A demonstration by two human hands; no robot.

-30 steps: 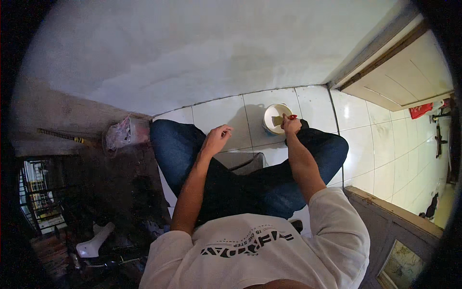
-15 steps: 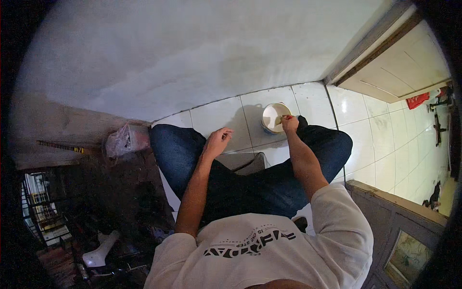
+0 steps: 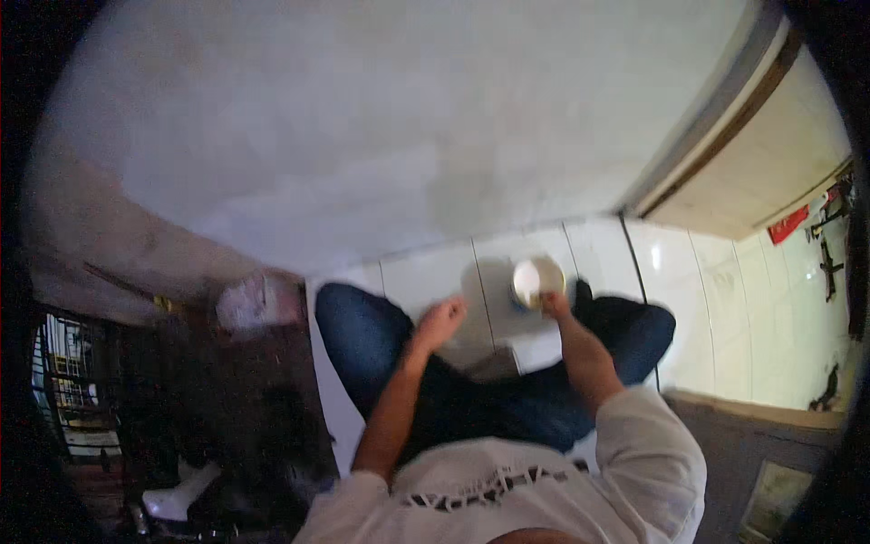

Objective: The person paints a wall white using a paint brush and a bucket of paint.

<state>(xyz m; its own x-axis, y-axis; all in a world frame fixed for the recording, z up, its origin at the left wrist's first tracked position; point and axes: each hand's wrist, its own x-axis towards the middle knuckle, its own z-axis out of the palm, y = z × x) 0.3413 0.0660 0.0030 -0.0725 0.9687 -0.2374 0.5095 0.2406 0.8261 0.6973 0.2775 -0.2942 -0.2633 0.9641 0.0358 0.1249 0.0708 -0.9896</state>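
A round white bucket (image 3: pixel 538 265) stands on the tiled floor between my knees and the wall, with pale white contents or a white inside. My right hand (image 3: pixel 555 304) is at the bucket's near right rim, fingers pinched together. Something small and brownish seems to be in them, too blurred to name. To the bucket's left, my left hand (image 3: pixel 442 323) hovers over the floor beside my left knee, apart from the bucket. Its fingers are curled in, and no object shows in them. A grey, flat-looking thing (image 3: pixel 494 364) lies on the floor between my legs, partly hidden.
A painted wall (image 3: pixel 362 136) rises right in front of me. On the left, a clear plastic bag (image 3: pixel 249 306) sits at the edge of a dark area of clutter. A wooden door (image 3: pixel 752 172) stands at the far right, with a red item (image 3: pixel 789 224) past it.
The whole view has tilted, so the bucket, hands and floor sit lower in the picture, which is now blurred. My right hand stays at the bucket's rim; my left fingers look more curled.
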